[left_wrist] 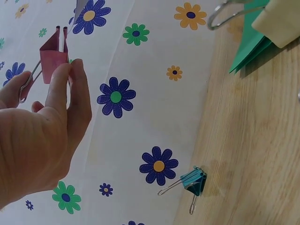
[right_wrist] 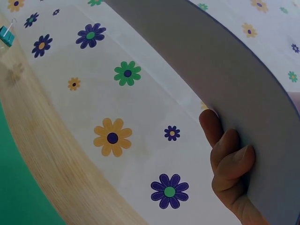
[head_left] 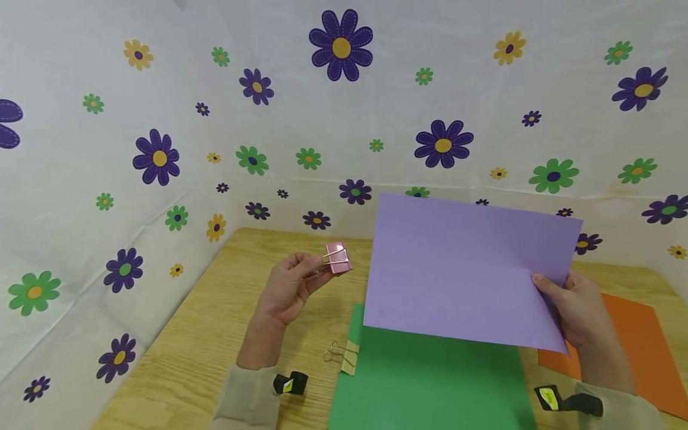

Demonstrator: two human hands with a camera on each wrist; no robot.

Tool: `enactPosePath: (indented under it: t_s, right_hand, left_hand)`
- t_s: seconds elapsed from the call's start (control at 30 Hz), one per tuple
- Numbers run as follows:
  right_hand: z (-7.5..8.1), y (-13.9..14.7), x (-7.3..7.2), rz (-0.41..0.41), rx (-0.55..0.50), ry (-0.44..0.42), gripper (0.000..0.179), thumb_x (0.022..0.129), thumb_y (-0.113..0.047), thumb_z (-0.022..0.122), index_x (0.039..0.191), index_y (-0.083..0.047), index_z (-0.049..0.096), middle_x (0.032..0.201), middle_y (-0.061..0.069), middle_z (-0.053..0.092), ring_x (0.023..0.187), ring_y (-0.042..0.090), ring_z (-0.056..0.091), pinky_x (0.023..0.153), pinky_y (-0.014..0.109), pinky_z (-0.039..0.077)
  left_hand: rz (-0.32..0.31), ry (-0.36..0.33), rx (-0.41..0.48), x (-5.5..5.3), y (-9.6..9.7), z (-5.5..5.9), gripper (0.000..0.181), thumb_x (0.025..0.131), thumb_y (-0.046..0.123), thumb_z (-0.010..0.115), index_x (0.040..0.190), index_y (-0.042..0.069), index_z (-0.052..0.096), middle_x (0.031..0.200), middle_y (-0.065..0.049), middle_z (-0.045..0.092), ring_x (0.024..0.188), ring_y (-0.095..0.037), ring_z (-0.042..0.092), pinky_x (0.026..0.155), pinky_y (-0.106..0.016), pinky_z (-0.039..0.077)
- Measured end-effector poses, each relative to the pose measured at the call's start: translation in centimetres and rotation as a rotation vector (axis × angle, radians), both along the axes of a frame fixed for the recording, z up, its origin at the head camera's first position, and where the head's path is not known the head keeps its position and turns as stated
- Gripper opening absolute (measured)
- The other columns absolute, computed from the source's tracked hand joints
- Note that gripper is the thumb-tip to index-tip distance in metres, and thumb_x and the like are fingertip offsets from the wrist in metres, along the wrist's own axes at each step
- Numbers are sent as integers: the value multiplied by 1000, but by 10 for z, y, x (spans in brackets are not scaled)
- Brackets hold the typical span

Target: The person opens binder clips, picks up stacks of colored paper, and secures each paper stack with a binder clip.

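My left hand [head_left: 290,283] pinches a pink binder clip [head_left: 338,258] by its wire handles, raised over the table. In the left wrist view the clip [left_wrist: 54,57] points upward, with a narrow gap between its lips. Purple paper [head_left: 462,269] is held up by my right hand [head_left: 577,307] at its right edge, the thumb on the near face. From behind, the right wrist view has the fingers [right_wrist: 229,164] curled against the paper's shaded back. The paper's left edge is a short way right of the clip, apart from it.
Below the purple paper lies green paper [head_left: 430,382], a pale yellow binder clip [head_left: 350,357] on its left edge. Orange paper [head_left: 639,352] lies at the right. A teal binder clip [left_wrist: 194,180] is on the wooden table [head_left: 204,334]. Flowered white cloth [head_left: 183,89] hangs behind and at the left.
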State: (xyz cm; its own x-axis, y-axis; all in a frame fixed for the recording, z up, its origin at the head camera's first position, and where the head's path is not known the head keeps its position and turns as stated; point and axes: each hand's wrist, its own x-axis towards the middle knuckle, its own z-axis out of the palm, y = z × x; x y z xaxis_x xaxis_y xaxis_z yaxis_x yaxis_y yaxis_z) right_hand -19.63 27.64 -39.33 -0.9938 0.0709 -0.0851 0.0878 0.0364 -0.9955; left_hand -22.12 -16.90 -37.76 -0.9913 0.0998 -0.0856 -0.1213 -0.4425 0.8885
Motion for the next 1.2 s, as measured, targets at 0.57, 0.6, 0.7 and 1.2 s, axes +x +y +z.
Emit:
enactPosePath:
  t_s: [0.57, 0.6, 0.7, 1.2]
  right_hand:
    - [0, 0, -1, 11, 108, 12, 46, 99, -19, 63, 134, 4, 46, 83, -19, 67, 70, 9, 69, 62, 29, 59]
    - [1, 0, -1, 15, 133, 14, 53, 99, -20, 62, 138, 9, 40, 84, -20, 67, 71, 9, 69, 63, 29, 59]
    - [1, -1, -1, 18, 168, 11, 63, 100, -21, 61, 142, 15, 32, 85, -22, 65, 72, 8, 69, 64, 29, 59]
    - [4, -3, 0, 47, 210, 8, 63, 101, -20, 57, 144, 17, 28, 85, -23, 64, 73, 8, 69, 65, 30, 59]
  left_hand:
    - [-19, 9, -150, 3, 6, 2, 15, 97, -7, 54, 88, 3, 46, 94, -11, 66, 79, -17, 72, 80, -29, 58]
    - [-23, 15, -157, 3, 6, 2, 15, 96, -8, 54, 88, 2, 46, 94, -11, 65, 79, -17, 72, 80, -29, 58]
    - [-41, 33, -187, 3, 7, 1, 16, 95, -8, 55, 89, 2, 45, 93, -12, 64, 77, -16, 72, 80, -28, 58]
    - [-99, 48, -304, 5, 10, 1, 23, 93, -7, 58, 91, 5, 39, 95, -14, 60, 79, -15, 72, 80, -30, 59]
